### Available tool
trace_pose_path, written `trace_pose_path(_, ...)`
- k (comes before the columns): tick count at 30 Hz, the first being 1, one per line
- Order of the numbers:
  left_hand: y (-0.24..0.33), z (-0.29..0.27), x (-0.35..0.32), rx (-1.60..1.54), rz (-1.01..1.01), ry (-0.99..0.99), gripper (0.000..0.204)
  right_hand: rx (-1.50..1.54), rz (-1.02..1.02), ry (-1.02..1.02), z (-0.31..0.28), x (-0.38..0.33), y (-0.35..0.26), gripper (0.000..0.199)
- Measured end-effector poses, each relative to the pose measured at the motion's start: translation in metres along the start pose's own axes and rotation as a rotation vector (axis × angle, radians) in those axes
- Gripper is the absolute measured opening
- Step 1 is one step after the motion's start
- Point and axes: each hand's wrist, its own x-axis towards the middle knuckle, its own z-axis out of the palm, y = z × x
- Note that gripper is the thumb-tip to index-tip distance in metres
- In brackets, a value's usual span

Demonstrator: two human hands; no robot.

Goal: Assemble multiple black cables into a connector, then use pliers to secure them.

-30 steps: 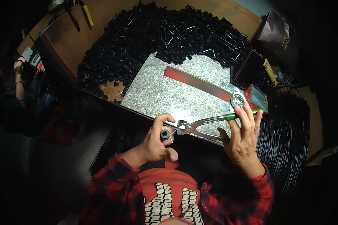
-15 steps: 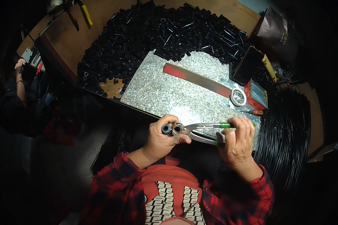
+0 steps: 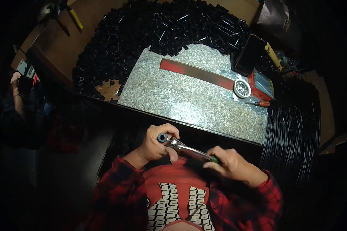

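My left hand (image 3: 152,143) is closed around a small dark cylinder (image 3: 162,137) whose hollow round end faces up. Just right of that cylinder, the silver head of a pair of green-handled pliers (image 3: 192,150) sits against my left fingers. My right hand (image 3: 233,165) is wrapped round the plier handles, so only a bit of green grip shows. From here the handles look squeezed close together. What lies between the jaws is hidden. Both hands are in front of my red apron, off the near edge of the grey speckled board (image 3: 173,94).
A big heap of black parts and metal pins (image 3: 142,34) covers the back. On the board lie a red-brown bar (image 3: 196,74) and a white cup of small metal pieces (image 3: 242,88). Black rods (image 3: 293,127) hang at the right. Another person's hand (image 3: 15,80) shows far left.
Both hands have drawn down toward my body, off the board's edge. The pliers now slope down to the right, and their handles, spread before, are close together.
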Motion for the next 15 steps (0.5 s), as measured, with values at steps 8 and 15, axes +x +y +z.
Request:
trace_pose_path(8,-0.004,-0.002,0.003,0.048,0.024,-0.001,0.061,0.353,0.249,-0.175,0.007,-0.004,-0.001,0.050)
trace_pose_path(15,0.002,-0.010,0.005,-0.022,0.046,-0.001,0.068,0.411,0.293,-0.142,0.007,-0.005,0.006,0.027)
